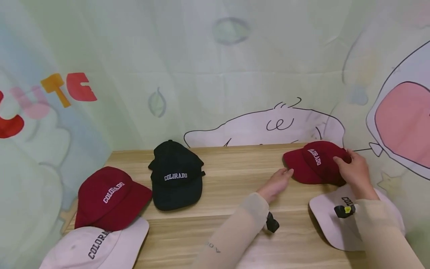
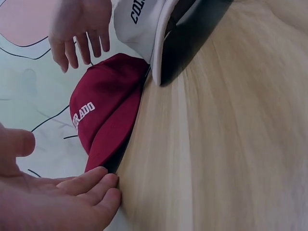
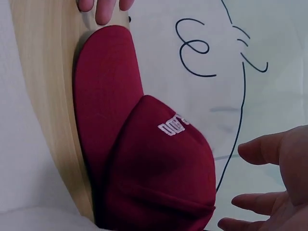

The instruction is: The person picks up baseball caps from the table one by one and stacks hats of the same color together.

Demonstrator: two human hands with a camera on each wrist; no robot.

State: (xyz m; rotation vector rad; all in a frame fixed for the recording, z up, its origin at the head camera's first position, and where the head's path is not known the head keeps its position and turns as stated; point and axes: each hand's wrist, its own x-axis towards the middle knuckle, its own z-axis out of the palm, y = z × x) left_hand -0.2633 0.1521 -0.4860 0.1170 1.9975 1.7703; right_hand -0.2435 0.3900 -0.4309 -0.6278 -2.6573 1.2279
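Observation:
A dark red cap [image 1: 324, 162] with white COLORADO lettering lies at the table's back right, brim toward the left. My right hand [image 1: 357, 172] is beside its crown, thumb and fingers spread; the right wrist view shows this hand [image 3: 286, 178] apart from the cap [image 3: 159, 163]. By the brim is my left hand [image 1: 275, 183], fingers extended. In the left wrist view its fingertips [image 2: 109, 180] are at the brim's edge, and I cannot tell if they touch it. A white cap [image 1: 330, 216] with dark lettering sits nearer, partly hidden under my right forearm.
On the left, a black cap pair or stack [image 1: 178, 186] lies brim forward. A second red cap [image 1: 100, 198] partly overlaps another white cap [image 1: 77, 246]. The wooden table [image 1: 235, 168] meets a printed curtain [image 1: 201, 93] behind and at both sides.

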